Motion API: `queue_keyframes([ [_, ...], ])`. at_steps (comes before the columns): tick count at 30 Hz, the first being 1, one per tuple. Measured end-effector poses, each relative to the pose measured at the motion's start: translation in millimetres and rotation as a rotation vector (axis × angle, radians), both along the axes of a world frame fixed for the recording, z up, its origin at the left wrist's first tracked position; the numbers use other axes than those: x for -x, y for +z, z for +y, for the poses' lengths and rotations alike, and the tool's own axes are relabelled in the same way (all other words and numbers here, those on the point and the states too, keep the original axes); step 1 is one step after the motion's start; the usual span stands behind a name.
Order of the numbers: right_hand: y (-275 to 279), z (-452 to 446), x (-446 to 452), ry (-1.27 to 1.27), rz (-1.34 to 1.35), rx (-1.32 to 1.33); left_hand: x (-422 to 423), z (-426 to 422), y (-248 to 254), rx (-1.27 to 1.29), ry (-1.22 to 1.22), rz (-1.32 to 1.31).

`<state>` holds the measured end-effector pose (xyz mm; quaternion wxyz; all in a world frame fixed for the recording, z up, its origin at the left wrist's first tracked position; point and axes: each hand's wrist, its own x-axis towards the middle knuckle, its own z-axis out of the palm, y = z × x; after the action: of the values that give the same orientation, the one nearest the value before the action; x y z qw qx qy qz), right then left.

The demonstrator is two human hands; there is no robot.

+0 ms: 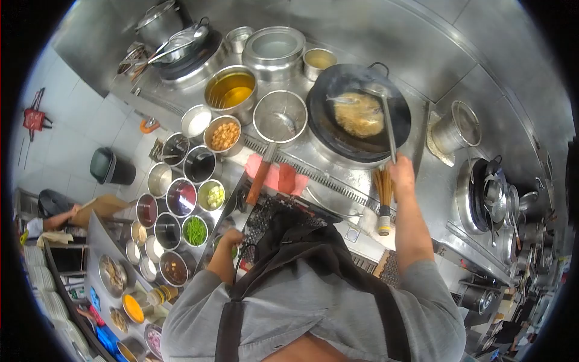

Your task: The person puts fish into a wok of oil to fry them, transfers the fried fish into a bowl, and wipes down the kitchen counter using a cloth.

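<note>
My right hand [401,169] is closed around the handle of a long metal ladle [389,127], whose head rests in the black wok [319,111]. Fish pieces [359,114] lie in bubbling liquid inside the wok. My left hand [231,238] is curled near my waist, right of the green chopped vegetables [195,231]; whether it holds anything is hidden. Left of the wok, a round metal strainer [280,114] with a wooden handle [258,182] has a fish-like piece in it. A bamboo brush [383,199] lies just left of my right forearm.
Pots of yellow oil [230,90] and brown chunks [225,136] stand left of the strainer. Many ingredient containers [181,197] fill the left side. A lidded pot [449,130] and stacked woks [473,199] are at the right. Another person's hand [73,211] shows far left.
</note>
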<state>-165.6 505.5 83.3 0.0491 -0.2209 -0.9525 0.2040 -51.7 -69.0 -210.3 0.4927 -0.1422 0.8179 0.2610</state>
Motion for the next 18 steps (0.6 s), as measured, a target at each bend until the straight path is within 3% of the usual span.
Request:
queue_keyframes([
  [3,7,-3,12,0.092,-0.019,0.020,14,21,37,-0.016,0.005,-0.041],
  [6,18,-19,24,0.152,-0.027,-0.007,23,23,19,0.006,-0.039,-0.033],
  [18,2,-23,33,0.262,-0.115,-0.180,22,16,41,-0.003,-0.050,-0.075],
])
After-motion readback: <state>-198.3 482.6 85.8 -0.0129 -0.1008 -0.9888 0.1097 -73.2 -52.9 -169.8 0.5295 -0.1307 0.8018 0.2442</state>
